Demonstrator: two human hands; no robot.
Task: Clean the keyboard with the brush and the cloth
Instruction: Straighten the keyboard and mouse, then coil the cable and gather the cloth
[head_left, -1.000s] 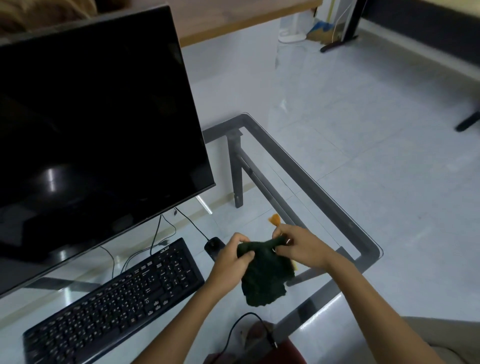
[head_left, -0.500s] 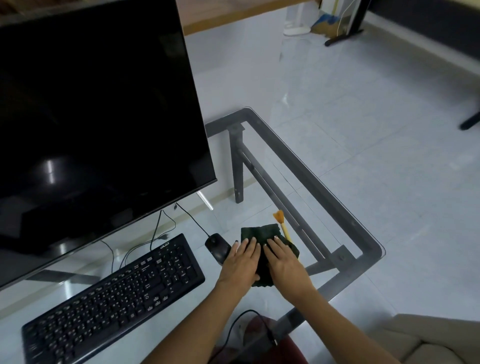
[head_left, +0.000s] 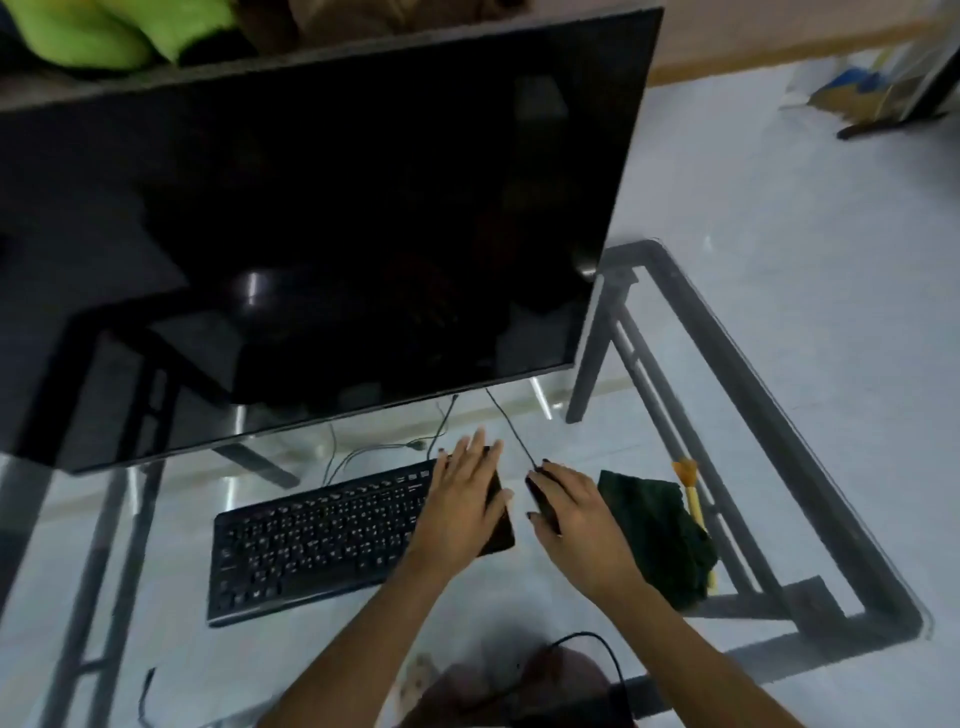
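Left hand lies flat on the right end of the keyboard, fingers straight and spread, resting on it and not curled round anything. Right hand sits on the mouse just beside the keyboard's right end, fingers draped over it; whether that grip is actually squeezing the mouse or only covering it, the blur will not let me say.

Now the relation that matters. The cloth, dark green and crumpled, lies on the glass bench immediately to the right of the right hand, touching or nearly touching its outer edge. The brush, orange bristles pointing away from the person, lies along the cloth's far right side, its handle partly hidden beneath the cloth, long axis running roughly front to back. So both tools lie on the right, and the right hand is clearly the nearer one; the left would have to cross over the mouse.

The keyboard's long axis runs left to right, tilted a little, with its right end farther from the person. My read: the mouse is being cleared aside, and the coming reach is a short sideways one by the right hand, with the brush handle needing to be drawn out from under the cloth.
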